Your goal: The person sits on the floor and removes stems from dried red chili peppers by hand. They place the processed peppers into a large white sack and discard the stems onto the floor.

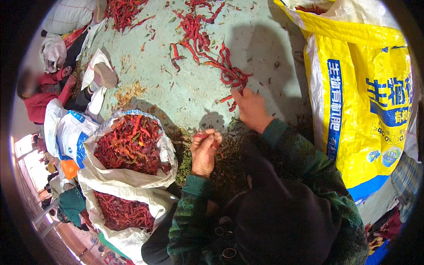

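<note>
Dried red chili peppers lie in a loose line across the pale green sheet. My right hand reaches to the near end of this line, its index finger at the peppers; whether it grips one I cannot tell. Closer to my body, my left hand is raised with a red chili pepper pinched between thumb and fingers. Another bit of red shows among its fingers. Stems and dry leaf scraps lie below and beside my left hand.
At left stand two open white woven sacks of red peppers. A large yellow woven sack stands at right. Another pepper heap lies at the far edge. A person in red sits at far left, with a shoe near the sheet's edge.
</note>
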Demonstrator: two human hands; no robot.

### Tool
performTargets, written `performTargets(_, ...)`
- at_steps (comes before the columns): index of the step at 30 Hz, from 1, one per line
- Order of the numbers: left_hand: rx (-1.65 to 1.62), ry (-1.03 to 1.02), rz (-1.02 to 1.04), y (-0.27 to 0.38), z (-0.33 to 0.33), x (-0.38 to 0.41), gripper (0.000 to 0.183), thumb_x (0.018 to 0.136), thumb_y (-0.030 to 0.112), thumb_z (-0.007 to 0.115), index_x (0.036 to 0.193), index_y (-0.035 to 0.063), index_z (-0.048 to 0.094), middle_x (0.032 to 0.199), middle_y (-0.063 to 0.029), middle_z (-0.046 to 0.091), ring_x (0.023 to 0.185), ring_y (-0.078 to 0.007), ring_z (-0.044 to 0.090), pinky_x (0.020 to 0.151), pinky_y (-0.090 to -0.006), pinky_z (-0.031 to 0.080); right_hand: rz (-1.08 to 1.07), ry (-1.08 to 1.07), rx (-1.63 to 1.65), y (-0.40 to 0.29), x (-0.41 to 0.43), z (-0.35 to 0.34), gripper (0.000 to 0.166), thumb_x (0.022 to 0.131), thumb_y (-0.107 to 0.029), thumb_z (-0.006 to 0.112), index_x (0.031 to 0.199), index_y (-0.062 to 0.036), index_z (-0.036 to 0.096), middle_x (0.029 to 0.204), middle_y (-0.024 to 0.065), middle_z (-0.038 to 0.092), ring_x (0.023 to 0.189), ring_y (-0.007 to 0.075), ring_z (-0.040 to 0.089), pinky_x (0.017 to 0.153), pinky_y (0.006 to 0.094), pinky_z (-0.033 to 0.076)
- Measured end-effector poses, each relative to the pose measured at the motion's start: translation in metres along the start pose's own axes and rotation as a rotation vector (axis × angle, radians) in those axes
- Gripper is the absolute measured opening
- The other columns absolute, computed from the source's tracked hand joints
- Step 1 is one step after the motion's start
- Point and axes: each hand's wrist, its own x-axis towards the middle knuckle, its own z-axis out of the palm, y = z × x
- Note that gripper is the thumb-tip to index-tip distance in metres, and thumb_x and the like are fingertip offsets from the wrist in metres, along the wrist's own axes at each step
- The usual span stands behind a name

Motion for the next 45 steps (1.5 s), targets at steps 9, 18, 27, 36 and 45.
performTargets(9,0.071,0.015,-0.134,-0.006,0.019,0.011,0.019,0.082,0.014,0.067,0.097,0.0058,0.06,0.074,0.0006,0.056,0.051,-0.0056,0.04,0.046,-0.0207,0.033,-0.119,0.012,0.072,0.014,0.012,-0.007,0.016,0.07,-0.012,0.058,0.085,-0.0071,0.056,0.074,0.0127,0.058,0.064,0.032,0.06,0.054,0.0434,0.046)
performTargets(18,0.157,0.098,0.157,-0.011,0.025,0.035,0.015,0.085,0.016,0.063,0.097,0.0068,0.06,0.081,0.0011,0.062,0.054,-0.0027,0.043,0.045,-0.0183,0.033,-0.127,-0.15,0.35,-0.056,-0.015,-0.017,0.02,0.076,-0.017,0.056,0.089,-0.0025,0.055,0.071,0.0167,0.059,0.065,0.0361,0.058,0.056,0.0464,0.044)
performTargets(27,0.207,-0.121,-0.077,0.022,-0.004,0.019,0.017,0.089,0.019,0.055,0.092,0.0044,0.062,0.074,-0.008,0.065,0.048,-0.0029,0.044,0.042,-0.0175,0.03,0.05,-0.309,0.93,-0.051,0.017,-0.015,0.021,0.079,-0.021,0.06,0.077,0.0005,0.061,0.064,0.0118,0.06,0.054,0.0193,0.058,0.052,0.0339,0.043)
performTargets(36,0.496,-0.182,-0.069,0.018,-0.004,0.009,0.012,0.088,0.013,0.054,0.086,0.0025,0.059,0.066,-0.0036,0.06,0.058,-0.0085,0.053,0.055,-0.0219,0.041,0.256,-0.494,1.336,-0.051,0.002,0.0,0.016,0.081,-0.011,0.059,0.075,0.0042,0.06,0.064,0.0056,0.06,0.052,0.0113,0.054,0.048,0.0279,0.042)
performTargets(45,0.262,-0.287,-0.182,0.039,-0.006,-0.009,0.019,0.089,0.017,0.054,0.095,-0.0005,0.059,0.067,-0.005,0.058,0.06,-0.0129,0.055,0.057,-0.0235,0.042,-0.194,-0.334,0.873,-0.027,-0.035,0.015,0.019,0.07,-0.015,0.062,0.086,-0.0044,0.057,0.082,0.0145,0.058,0.073,0.0308,0.058,0.067,0.0405,0.046)
